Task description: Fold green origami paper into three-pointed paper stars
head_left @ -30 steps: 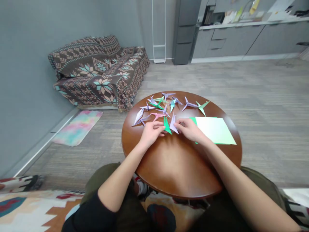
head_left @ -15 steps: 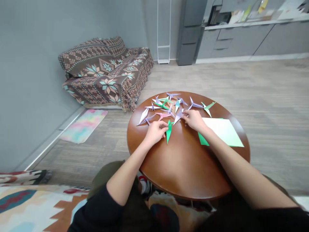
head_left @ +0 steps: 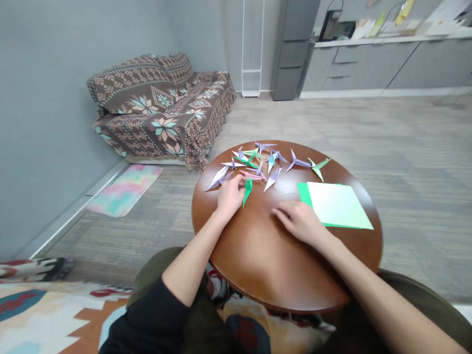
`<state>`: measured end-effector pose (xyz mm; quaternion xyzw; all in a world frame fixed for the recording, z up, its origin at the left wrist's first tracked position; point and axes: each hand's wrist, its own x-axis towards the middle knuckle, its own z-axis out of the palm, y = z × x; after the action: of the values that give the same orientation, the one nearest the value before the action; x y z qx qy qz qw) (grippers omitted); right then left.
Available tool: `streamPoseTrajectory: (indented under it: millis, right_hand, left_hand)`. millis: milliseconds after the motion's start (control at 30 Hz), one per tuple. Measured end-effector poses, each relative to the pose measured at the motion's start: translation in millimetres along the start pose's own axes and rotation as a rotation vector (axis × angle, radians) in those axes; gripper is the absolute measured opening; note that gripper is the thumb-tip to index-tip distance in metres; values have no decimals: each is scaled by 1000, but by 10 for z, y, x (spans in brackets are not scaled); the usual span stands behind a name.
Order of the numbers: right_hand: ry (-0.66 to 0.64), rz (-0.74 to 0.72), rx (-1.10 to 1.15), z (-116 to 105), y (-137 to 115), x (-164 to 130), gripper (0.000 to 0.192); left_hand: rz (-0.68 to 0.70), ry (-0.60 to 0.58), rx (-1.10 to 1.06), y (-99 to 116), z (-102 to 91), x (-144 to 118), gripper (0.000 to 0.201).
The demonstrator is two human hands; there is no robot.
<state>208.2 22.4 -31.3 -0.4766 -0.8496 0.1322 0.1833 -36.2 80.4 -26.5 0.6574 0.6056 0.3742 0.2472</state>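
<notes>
My left hand (head_left: 230, 197) is closed on a green origami crane (head_left: 248, 191), pinching it over the left half of the round table. Just beyond it lies a pink origami crane (head_left: 251, 175), partly hidden by my fingers. A pale purple paper crane (head_left: 273, 179) rests on the wood to the right of the green one. My right hand (head_left: 297, 219) hovers over or rests on the table's middle, left of the paper stack. Its fingers are curled together with nothing visible in them.
Several folded purple, green and blue cranes (head_left: 295, 160) spread along the far side of the brown table (head_left: 280, 275). White and green paper sheets (head_left: 339, 204) lie at its right. A covered sofa (head_left: 158, 110) and a pastel mat (head_left: 127, 189) are beyond, to the left.
My right hand has let go of the pale purple crane and drawn back toward me. My left hand has shifted left and slightly away with the green crane.
</notes>
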Motion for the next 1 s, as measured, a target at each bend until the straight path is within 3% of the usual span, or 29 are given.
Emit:
streamPoseTrajectory:
  millis: [133,267,367,433,500,567,733,933,1000]
  right_hand:
    - [-75,-55,-36,57,-144,-20,32]
    - [-65,-5,-103,-83,25,-22,25]
    - [13,140,-214,-192,239,-65,20]
    - [63,352,-422,-221,344,-105,33]
    - [31,462,-470,-214,387,-135,39]
    - [4,487,-450,-185,371,-146,35]
    - [18,522,-435,-138,206,-119,25]
    - [-5,549,-453,-188,83,-55,26]
    - [-6,551,-458,-202,81,-30,27]
  left_hand:
    - [14,22,-10,53,15,22,24]
    - [39,42,-2,121,-80,-51,25]
    - [55,92,27,173,-204,-155,27]
    - [89,189,77,199,-248,-246,28]
    - [145,231,89,212,-229,-355,26]
    - [204,157,80,215,-146,-473,25]
    - [452,-161,136,249,149,-713,28]
    - [638,-420,286,466,433,-837,25]
    - [675,-459,354,532,531,-870,32]
